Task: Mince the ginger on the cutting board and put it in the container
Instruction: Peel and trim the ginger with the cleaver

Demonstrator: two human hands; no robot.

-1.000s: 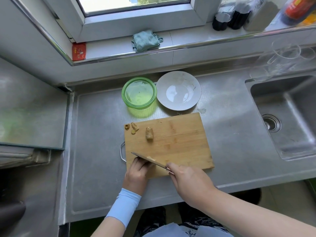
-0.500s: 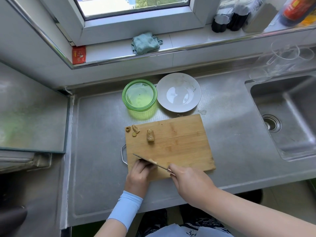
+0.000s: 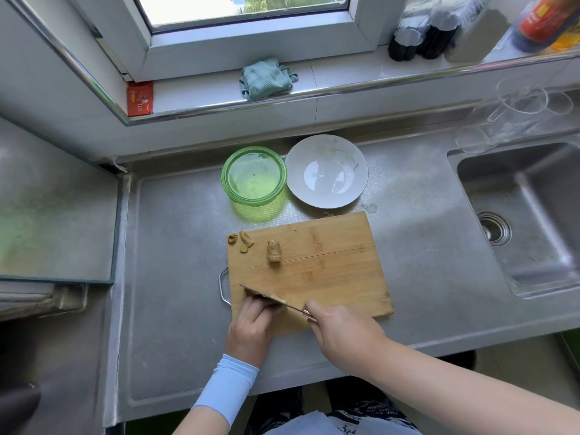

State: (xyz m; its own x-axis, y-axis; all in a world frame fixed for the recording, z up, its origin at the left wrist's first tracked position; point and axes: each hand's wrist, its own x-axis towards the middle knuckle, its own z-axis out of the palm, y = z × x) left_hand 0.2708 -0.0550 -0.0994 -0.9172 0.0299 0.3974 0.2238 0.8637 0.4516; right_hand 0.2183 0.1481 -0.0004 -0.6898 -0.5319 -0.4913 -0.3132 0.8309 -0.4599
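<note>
**Mincing stroke at the near edge of the cutting board [image 3: 329, 268].**
The left hand [image 3: 252, 324], fingers curled, appears to pin a pale ginger piece [image 3: 280, 298] just behind the knife [image 3: 260, 293]. The blade's long axis runs far-left to near-right, into the right hand [image 3: 343, 331], wrapped round the handle. An uncut ginger chunk [image 3: 274, 252] lies farther back, nearer the left hand. The green container [image 3: 254, 175] stands beyond the board.
</note>
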